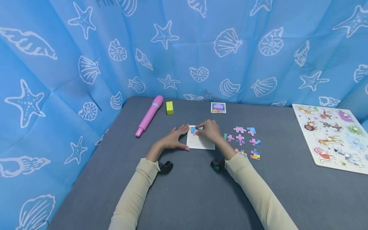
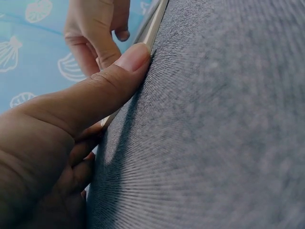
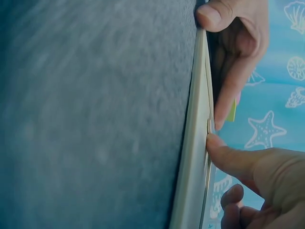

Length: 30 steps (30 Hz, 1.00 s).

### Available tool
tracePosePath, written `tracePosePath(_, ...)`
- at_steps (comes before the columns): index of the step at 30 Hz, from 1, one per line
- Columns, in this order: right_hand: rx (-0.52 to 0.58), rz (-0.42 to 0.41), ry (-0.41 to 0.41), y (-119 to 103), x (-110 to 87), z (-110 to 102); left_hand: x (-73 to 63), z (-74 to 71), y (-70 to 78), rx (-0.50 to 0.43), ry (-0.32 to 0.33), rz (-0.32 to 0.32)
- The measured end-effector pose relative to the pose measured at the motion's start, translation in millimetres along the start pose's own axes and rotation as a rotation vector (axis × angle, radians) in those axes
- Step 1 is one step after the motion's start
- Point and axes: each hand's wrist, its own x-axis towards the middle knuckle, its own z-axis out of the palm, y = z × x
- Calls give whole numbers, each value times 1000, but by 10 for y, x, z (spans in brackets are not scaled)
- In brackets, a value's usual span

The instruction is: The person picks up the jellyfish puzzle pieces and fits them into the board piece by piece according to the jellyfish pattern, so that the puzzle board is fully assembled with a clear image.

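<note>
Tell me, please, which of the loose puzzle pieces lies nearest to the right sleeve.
The lower-left piece, pink and yellow. In the head view it sits right beside the cuff of the right sleeve; the other loose pieces lie farther from it.

Curtained-off play area, prob. (rm. type unclear): shell-print curtain (image 1: 184,48) behind desk (image 1: 187,198) far edge, jigsaw pcs. (image 1: 240,139) + animal puzzle bd. (image 1: 311,139)

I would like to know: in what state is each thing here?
White board, flat, partly filled
Left grip, fingers spread, touching the board's edge
Right grip, over the board, thumb pressing
Loose pieces, unjoined
Jellyfish picture, flat, face up
Pink wand, lying down
Lime block, untouched
Animal board, flat, face up
Curtain, hanging, creased
</note>
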Motion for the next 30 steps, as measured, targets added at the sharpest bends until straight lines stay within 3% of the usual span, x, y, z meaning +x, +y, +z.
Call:
tracePosePath(12,10,33,-33,-31,15,31,10,-17,21,14,-12,-20)
tracePosePath(18,61,-22,-19,14,24,-19,10,-14,11,8,-14,-16)
tracePosePath(25,124,-29,-25,283,-62,-346,18,0,32,-11,1,9)
tracePosePath(30,115,-7,30,614,-185,-678,49,34,60,15,-8,54)
